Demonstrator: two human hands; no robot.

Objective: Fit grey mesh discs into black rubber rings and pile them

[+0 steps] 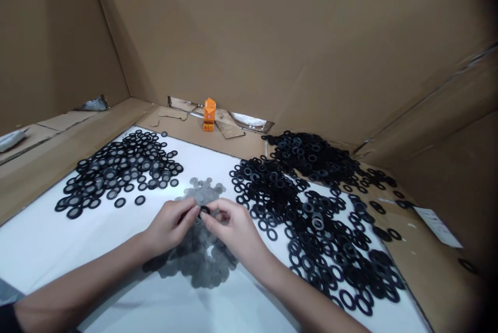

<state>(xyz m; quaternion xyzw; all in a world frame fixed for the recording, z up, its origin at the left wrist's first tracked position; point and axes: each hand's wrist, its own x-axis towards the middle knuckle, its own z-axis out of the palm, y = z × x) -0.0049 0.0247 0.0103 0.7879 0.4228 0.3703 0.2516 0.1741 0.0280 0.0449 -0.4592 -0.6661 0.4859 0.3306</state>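
Observation:
Between my two hands, above the white board [128, 239], is a small black ring [204, 210]. My left hand [173, 223] pinches its left side with thumb and forefinger. The thumb and forefinger of my right hand [230, 224] hold its right side. Grey translucent discs [206, 265] lie in a pile under and behind my hands. Black rings with grey centres [112, 167] are heaped to the left. A large spread of open black rings [288, 203] covers the right part of the board.
Cardboard walls [249, 37] enclose the back and sides. An orange small box [209, 114] stands behind the board. Another heap of black rings [311, 154] lies at the back right, and a white label [438, 226] is on the cardboard at the right.

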